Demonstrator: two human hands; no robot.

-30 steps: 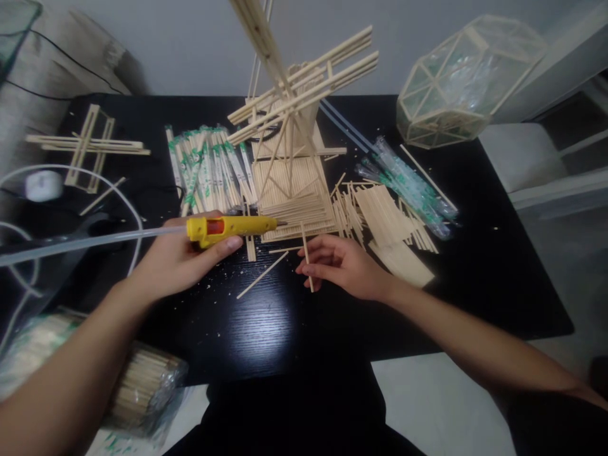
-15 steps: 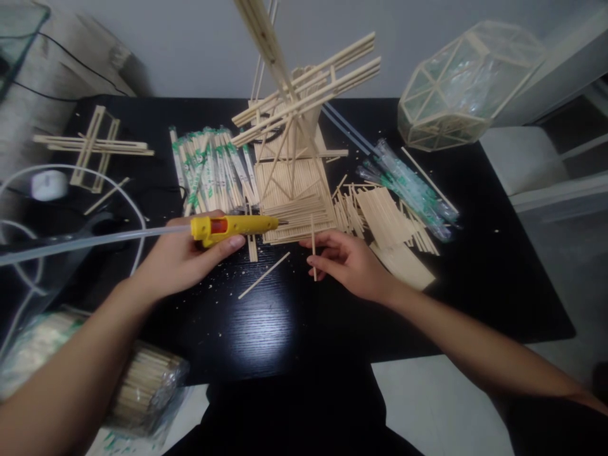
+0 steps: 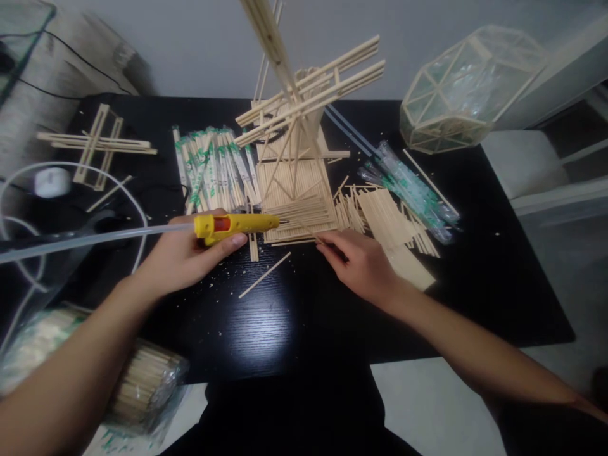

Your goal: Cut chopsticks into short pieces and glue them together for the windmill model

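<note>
I am watching the left hand (image 3: 185, 258) wrapping its fingers round a yellow glue gun (image 3: 242, 225), the thumb lying along the lower side. The nozzle is pointing right over the near part of a flat mat of sticks (image 3: 297, 177); I cannot tell whether it is touching. A long clear glue stick (image 3: 95, 238) is running out of the gun's back toward the left edge.

The right hand (image 3: 363, 266) is pinching a thin stick (image 3: 313, 235) between thumb and fingers, just beside the mat's near right corner. I am seeing this stick foreshortened, so I cannot tell whether it is touching the mat.

Above the mat, a tall wooden frame (image 3: 313, 101) with crossed arms is rising on slanting legs. Wrapped chopsticks (image 3: 216, 171) are lying left of the mat, and farther left a cross-shaped frame (image 3: 95, 144) is resting on the black table (image 3: 342, 323). One loose stick (image 3: 265, 275) is lying between me and the mat. To the right, a pale stick panel (image 3: 387, 218) is sitting near some plastic wrappers (image 3: 413, 190), with a many-sided clear lantern (image 3: 441, 95) standing behind them. A bag of sticks (image 3: 147, 380) is lying at the lower left.
</note>
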